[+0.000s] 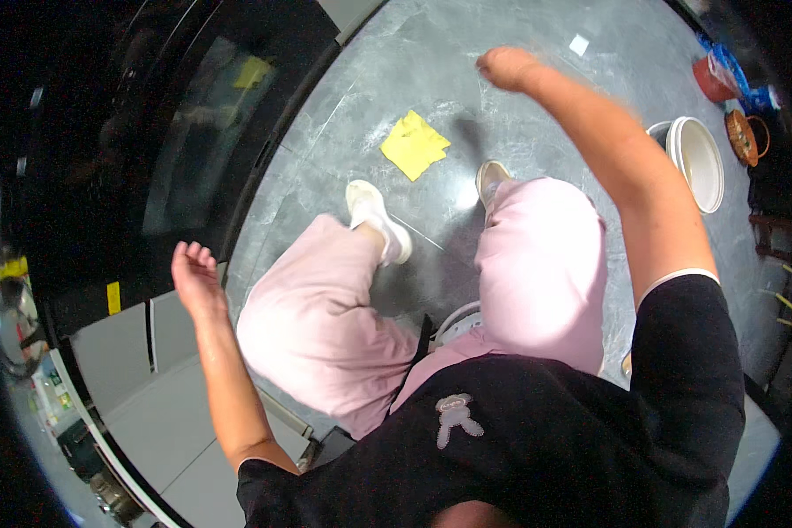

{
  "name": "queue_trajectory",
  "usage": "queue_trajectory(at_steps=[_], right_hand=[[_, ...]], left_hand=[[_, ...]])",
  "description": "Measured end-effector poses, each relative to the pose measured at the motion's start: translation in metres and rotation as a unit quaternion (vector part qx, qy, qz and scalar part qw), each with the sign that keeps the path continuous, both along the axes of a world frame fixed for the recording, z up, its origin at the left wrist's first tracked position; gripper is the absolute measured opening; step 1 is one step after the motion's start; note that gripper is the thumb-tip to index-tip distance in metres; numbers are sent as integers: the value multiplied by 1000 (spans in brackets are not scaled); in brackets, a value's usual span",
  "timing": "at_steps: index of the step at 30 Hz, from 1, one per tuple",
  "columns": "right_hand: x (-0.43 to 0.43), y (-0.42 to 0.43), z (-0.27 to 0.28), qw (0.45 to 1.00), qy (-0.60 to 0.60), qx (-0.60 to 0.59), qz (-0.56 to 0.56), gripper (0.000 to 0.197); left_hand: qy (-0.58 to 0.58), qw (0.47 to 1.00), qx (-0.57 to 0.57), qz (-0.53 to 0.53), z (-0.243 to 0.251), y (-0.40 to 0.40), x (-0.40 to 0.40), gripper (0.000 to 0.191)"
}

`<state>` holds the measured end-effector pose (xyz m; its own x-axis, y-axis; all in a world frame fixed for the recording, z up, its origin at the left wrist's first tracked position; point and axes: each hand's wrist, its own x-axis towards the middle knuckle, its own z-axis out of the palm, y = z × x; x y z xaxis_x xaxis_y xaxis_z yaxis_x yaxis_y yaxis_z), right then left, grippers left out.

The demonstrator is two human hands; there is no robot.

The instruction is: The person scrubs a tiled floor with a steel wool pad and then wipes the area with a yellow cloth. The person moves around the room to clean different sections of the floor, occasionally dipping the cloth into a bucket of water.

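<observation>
My left hand (197,280) hangs in the air at the left, palm showing, with loosely curled fingers and nothing in it. It is nearest to a glossy black panel (191,145) beside the grey cabinet fronts (165,409). Reaching forward over the floor is my right hand (509,68), slightly blurred, its fingers curled under and partly hidden. Whether it holds anything small I cannot tell. A crumpled yellow cloth (414,146) lies on the grey tiled floor (343,105), ahead of my shoes and apart from both hands.
On the right stand a white bucket (699,165), a red container (711,79) with blue plastic and a brown basket (741,137). A small white square (579,45) lies on the floor. Between my legs, a white round rim (459,323) is partly covered. A metal pot (115,498) sits at lower left.
</observation>
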<state>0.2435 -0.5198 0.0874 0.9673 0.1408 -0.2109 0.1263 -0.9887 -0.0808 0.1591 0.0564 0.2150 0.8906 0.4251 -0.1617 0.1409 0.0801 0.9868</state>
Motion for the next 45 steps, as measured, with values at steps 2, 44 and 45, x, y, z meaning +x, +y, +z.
queue_trajectory(at_steps=[2, 44, 45], right_hand=[[-19, 26, -38, 998, 23, 50, 28, 25], [71, -177, -293, 926, 58, -151, -342, 55], [63, -151, -289, 945, 51, -146, -288, 54]], left_hand=[[-39, 998, -25, -29, 53, -53, 1, 30], [392, 902, 47, -172, -53, -173, 158, 30], [395, 901, 58, -169, -50, -181, 159, 30]])
